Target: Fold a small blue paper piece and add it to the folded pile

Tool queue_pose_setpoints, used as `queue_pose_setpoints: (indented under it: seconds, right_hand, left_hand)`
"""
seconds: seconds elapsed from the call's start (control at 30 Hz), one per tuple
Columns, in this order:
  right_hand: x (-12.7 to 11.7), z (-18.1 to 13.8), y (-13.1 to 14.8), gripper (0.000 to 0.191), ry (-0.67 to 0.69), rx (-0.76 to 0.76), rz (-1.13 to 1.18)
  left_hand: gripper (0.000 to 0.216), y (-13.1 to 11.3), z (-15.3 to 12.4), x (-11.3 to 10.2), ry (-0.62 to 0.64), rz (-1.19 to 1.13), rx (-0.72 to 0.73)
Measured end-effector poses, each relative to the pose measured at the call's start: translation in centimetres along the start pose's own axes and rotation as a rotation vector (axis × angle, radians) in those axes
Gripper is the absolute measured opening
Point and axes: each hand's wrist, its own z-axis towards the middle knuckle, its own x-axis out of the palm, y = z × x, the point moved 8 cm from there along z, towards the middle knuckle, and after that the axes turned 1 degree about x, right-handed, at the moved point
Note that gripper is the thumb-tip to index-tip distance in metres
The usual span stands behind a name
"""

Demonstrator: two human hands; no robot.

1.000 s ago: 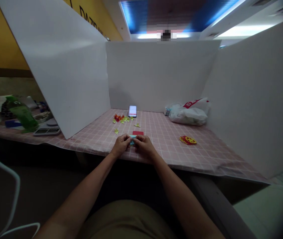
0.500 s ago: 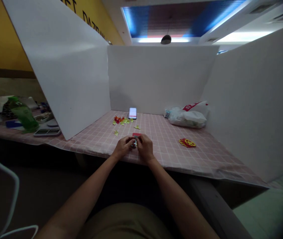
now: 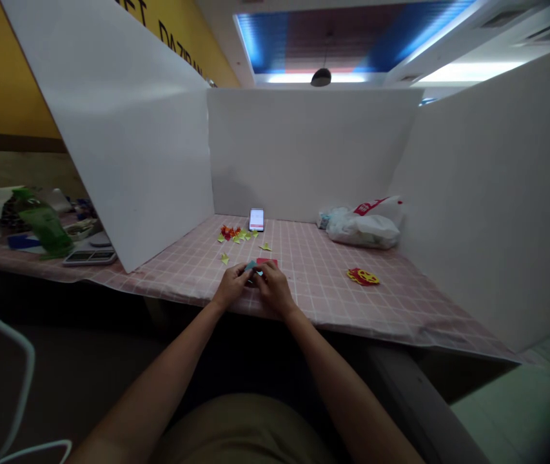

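1. Head view, forward and down onto pink-checked worktop (image 3: 400, 303), fenced on three sides by white boards (image 3: 134, 148).
2. Left hand (image 3: 230, 287) and right hand (image 3: 273, 290) together at the near edge, fingertips meeting over a blue paper (image 3: 251, 265).
3. Grip of both hands: narrow pinch, closed on the blue paper from either side. Only one corner showing above the left fingers, rest hidden.
4. Blue paper low over the worktop or resting on it, cannot tell which. Just in front of a red paper (image 3: 268, 261) lying flat behind the fingertips; touching or apart, cannot tell.
5. Judged done: cluster of small folded pieces (image 3: 235, 233), red and yellow-green, beside a lit phone (image 3: 256, 219) at the back board. Also a yellow piece (image 3: 225, 258) near the left hand, and a second yellow piece (image 3: 265, 246) behind the red paper.
6. Judged in hand: blue paper partway through folding. Too small and too covered to tell which fold.
7. Judged left: rest of the folds on the blue paper. Red paper seemingly unfolded, in neither grip.
8. Elsewhere, well apart from the hands: red-and-yellow cutout (image 3: 363, 276) to the right, plastic bag (image 3: 364, 225) at back right, calculator (image 3: 89, 257) outside the left board.
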Motion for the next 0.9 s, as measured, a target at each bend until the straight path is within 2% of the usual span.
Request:
queue_pose_setpoints:
  seconds: [0.17,0.37,0.63,0.9]
  right_hand:
    - [-1.3,0.3,-1.6,0.016,-0.085,0.130,0.121]
    - [-0.8,0.3,-3.3,0.014,0.030,0.265,0.323]
    - [0.0,0.1,-3.7,0.015,0.077,0.318,0.469]
    - [-0.7,0.1,-3.4,0.015,0.054,0.345,0.514]
  left_hand:
    - [0.029,0.5,0.0,0.2,0.018,0.031,-0.037]
    - [0.028,0.6,-0.2,0.9,0.086,0.043,-0.060]
    - [0.025,0.7,-0.2,1.5,0.147,0.064,-0.095]
    - [0.024,0.4,-0.1,0.7,0.055,0.007,-0.072]
